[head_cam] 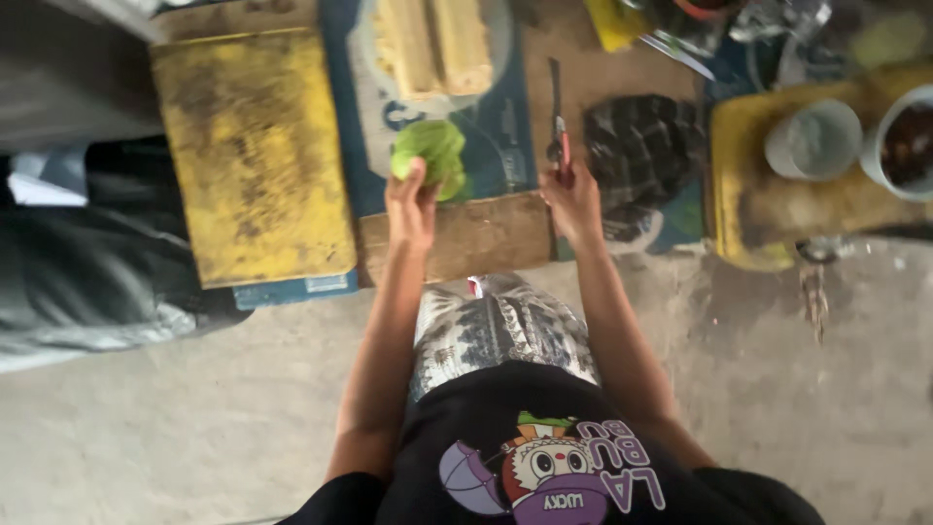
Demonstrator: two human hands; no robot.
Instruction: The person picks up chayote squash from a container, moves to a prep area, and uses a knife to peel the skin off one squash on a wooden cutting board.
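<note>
My left hand (412, 199) grips a green leafy vegetable (431, 154), a lettuce or cabbage leaf, and holds it over a round plate (365, 68). My right hand (573, 199) is closed on the red handle of a knife (557, 115), whose dark blade points away from me. Both hands hover above a small wooden board (476, 238) on a blue mat. On the plate beyond the leaf lie two pale yellow blocks (434, 41).
A worn yellow slab (253, 156) lies at the left. At the right are a dark checked cloth (646, 146), a yellow tray (748, 209) with a grey cup (812, 139) and a bowl of dark contents (909, 141). Grey concrete floor (194, 418) is below.
</note>
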